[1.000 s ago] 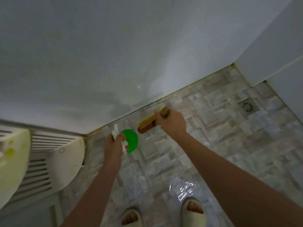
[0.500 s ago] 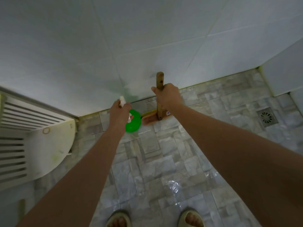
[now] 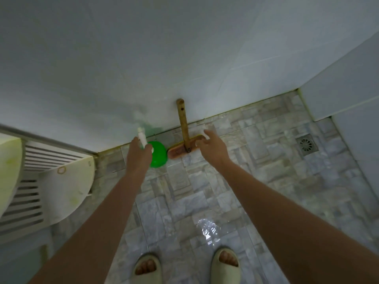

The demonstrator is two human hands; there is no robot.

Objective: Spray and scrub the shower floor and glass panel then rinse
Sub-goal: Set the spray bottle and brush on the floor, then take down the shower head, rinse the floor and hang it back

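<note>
Green spray bottle [image 3: 159,155], white nozzle uppermost, was gripped in the left hand [image 3: 138,154] low over the marbled shower floor [image 3: 184,201], near the white tiled wall [image 3: 184,58]. The wooden scrub brush [image 3: 184,128] stood just beside the bottle, head on the floor, handle leaning on the wall. The right hand [image 3: 212,147] hung just right of the brush, fingers spread, holding nothing. A floor drain [image 3: 307,144] lay well to the right.
</note>
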